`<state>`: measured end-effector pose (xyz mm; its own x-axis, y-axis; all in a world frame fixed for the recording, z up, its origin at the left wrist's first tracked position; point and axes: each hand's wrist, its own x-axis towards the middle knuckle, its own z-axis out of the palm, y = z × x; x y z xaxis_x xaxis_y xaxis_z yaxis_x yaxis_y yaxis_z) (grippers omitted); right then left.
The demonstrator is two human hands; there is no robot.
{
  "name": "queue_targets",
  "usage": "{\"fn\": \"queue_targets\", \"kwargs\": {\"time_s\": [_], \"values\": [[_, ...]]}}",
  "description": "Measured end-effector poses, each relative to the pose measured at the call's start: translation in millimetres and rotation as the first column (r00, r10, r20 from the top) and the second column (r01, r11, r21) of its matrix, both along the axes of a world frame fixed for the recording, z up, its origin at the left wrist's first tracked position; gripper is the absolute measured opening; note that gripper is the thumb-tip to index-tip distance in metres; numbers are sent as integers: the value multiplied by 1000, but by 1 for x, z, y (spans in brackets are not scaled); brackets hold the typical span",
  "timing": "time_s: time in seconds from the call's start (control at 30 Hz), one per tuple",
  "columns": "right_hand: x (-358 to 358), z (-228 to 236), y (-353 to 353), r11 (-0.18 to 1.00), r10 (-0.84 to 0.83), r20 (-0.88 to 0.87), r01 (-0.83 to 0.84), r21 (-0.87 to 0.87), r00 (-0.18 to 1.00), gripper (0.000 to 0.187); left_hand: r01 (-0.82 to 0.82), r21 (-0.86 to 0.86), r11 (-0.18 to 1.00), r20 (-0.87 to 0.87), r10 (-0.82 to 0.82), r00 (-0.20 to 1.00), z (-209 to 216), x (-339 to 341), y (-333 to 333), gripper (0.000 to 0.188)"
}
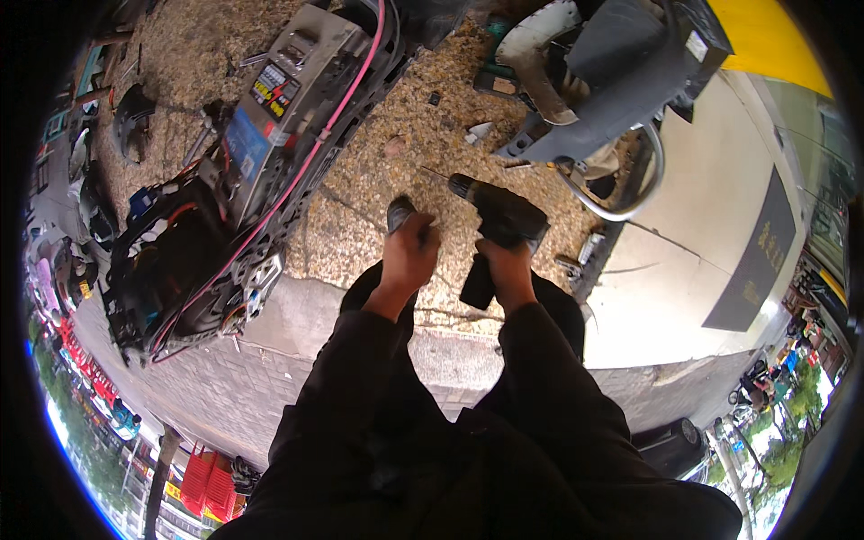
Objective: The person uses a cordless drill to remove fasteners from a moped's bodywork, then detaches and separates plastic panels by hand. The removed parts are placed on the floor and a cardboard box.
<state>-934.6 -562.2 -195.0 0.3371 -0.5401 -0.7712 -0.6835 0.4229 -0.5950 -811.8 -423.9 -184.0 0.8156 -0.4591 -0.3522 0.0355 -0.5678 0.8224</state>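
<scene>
My right hand [508,272] is wrapped round the grip of a black cordless drill [504,214]. The drill points forward and to the left, and a long thin bit [436,172] sticks out of its chuck. Its battery base hangs beside my right wrist. My left hand [411,252] is closed a little left of the drill and apart from it. Whatever its fingers hold, if anything, cannot be made out. Just beyond the left hand shows the dark toe of a shoe [400,212].
At left lies a black vehicle frame with a large boxed battery [261,108] and a pink cable [315,148]. Grey plastic body panels [603,108] with a curved metal bar [643,193] stand at far right. Small scraps lie on the pebbled ground [360,180]; a pale slab [666,270] borders it.
</scene>
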Motion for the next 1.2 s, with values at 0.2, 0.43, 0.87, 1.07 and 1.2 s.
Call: {"fn": "queue_targets", "kwargs": {"time_s": [0.2,0.43,0.87,1.07,1.2], "values": [[-43,162,25,967,-179,206,133,218,962,20,-66,207,976,-196,108,975,123,-37,148,22],[-72,197,55,982,-163,82,154,107,983,14,-543,96,834,-212,550,808,235,-88,283,17],[-104,241,132,981,177,-161,-188,-54,971,25,-594,86,800,-186,599,779,294,-184,463,30],[4,292,340,864,502,-39,-503,-8,864,43,-874,124,470,-201,874,442,283,-219,671,31],[66,326,505,508,861,24,-861,-13,507,41,-971,98,220,2,975,221,313,-228,793,27]]}}
